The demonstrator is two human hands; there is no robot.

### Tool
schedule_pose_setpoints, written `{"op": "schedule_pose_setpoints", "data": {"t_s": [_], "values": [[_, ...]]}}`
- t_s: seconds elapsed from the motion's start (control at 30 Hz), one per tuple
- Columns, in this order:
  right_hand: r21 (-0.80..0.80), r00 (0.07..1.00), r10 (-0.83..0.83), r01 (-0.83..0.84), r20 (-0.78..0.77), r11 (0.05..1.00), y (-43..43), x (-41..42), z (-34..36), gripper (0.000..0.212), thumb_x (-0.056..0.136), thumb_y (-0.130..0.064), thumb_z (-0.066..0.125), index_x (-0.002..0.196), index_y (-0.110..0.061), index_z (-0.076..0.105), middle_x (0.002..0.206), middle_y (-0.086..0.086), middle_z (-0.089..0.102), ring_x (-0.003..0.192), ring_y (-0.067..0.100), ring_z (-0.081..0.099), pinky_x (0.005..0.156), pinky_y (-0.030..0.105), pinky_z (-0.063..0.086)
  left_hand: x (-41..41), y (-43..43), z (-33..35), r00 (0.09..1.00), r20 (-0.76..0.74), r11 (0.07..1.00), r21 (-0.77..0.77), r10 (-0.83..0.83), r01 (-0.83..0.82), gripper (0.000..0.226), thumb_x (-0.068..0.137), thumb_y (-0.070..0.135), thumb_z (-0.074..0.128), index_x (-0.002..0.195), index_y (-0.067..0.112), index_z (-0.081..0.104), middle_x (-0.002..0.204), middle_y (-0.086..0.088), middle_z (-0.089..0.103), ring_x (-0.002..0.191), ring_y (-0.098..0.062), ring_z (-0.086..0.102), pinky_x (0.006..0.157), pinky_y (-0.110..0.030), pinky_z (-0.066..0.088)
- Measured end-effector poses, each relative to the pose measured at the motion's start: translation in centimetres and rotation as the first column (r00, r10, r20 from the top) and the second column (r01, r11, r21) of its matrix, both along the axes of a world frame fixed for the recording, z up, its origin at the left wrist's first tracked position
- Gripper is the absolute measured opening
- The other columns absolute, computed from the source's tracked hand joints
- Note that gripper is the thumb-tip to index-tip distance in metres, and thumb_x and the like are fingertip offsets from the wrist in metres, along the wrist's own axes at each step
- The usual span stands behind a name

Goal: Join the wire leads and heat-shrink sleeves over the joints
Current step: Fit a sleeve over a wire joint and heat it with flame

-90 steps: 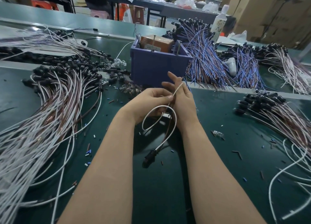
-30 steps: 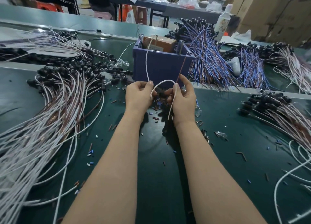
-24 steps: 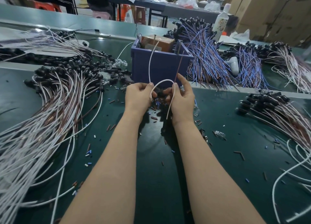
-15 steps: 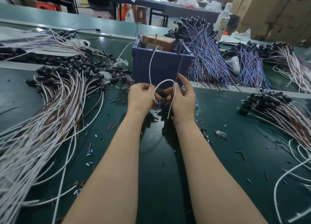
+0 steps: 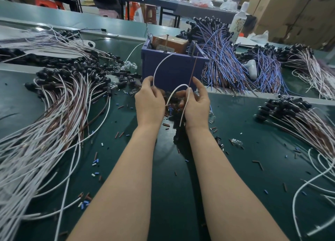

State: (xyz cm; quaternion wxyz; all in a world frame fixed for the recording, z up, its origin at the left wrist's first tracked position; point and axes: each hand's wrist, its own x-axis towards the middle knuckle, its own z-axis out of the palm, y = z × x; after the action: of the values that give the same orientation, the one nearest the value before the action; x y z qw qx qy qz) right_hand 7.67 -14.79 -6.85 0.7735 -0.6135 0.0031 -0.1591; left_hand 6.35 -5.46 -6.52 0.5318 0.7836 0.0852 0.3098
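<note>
Head view.

Left hand [image 5: 149,103]: back of hand toward the camera, fingers curled inward and nearly closed, pinching a white lead [image 5: 159,66] at the thumb side. Above the pinch this lead rises in a curve in front of the blue bin [image 5: 174,72], its free end near the bin's rim.

Right hand [image 5: 196,104]: fingers partly curled, index finger raised, thumb pressed against a white loop [image 5: 176,90] that arches between the two hands. The loop's tail runs down across the right palm and ends near the wrist. A thin brown lead [image 5: 193,68] stands nearly upright from the same grip, reaching toward the bin's rim. Fingertips of both hands are hidden behind the hands, so what meets at the joint cannot be told.

Between and under the hands: a small heap of short sleeves [image 5: 172,108], dark, brown and blue, on the green mat [image 5: 163,186]. More cut pieces lie scattered over the mat.

Left of the hands: a large bundle [image 5: 54,113] of white and brown wires with black ends.
Behind the bin, right: blue wires [image 5: 223,59].
Far right: another bundle of white and brown wires [image 5: 297,117].
In the bin: a brown box [image 5: 169,43].
</note>
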Motion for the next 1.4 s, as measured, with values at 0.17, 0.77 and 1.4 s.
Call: {"op": "schedule_pose_setpoints", "data": {"t_s": [0.17,0.77,1.4], "values": [[0.009,1.0,0.016,-0.016,0.003,1.0,-0.03,-0.02,-0.04,0.033,0.099,-0.004,0.043,0.128,-0.017,0.051,0.066,0.002,0.062,0.042,0.0,0.042,0.046,0.013,0.04,-0.4,0.05,0.22,0.997,0.064,0.999,0.011,0.046,-0.047,0.021,0.095,0.002,0.036,0.11,0.009,0.048,0.081,-0.006,0.067,0.07,-0.027,0.062,0.07,-0.036,0.05],[0.018,1.0,0.03,-0.03,-0.002,0.999,-0.05,-0.3,0.14,0.033,0.099,-0.005,0.043,0.128,-0.019,0.052,0.066,-0.001,0.063,0.042,0.001,0.042,0.046,0.014,0.04,-0.28,0.12,0.42,0.992,0.053,0.993,-0.033,0.116,-0.114,0.025,0.097,0.006,0.038,0.109,0.003,0.059,0.087,-0.004,0.067,0.078,-0.016,0.061,0.074,-0.025,0.048],[0.043,0.994,0.097,-0.099,0.044,0.994,-0.43,-0.28,0.24,0.029,0.098,-0.005,0.046,0.109,-0.029,0.059,0.061,-0.007,0.066,0.046,0.006,0.04,0.043,0.015,0.036,-0.18,0.17,0.36,0.991,0.056,0.991,-0.069,0.119,-0.115,0.024,0.096,0.004,0.038,0.107,0.001,0.059,0.082,-0.004,0.065,0.084,-0.023,0.065,0.083,-0.035,0.05]]}}
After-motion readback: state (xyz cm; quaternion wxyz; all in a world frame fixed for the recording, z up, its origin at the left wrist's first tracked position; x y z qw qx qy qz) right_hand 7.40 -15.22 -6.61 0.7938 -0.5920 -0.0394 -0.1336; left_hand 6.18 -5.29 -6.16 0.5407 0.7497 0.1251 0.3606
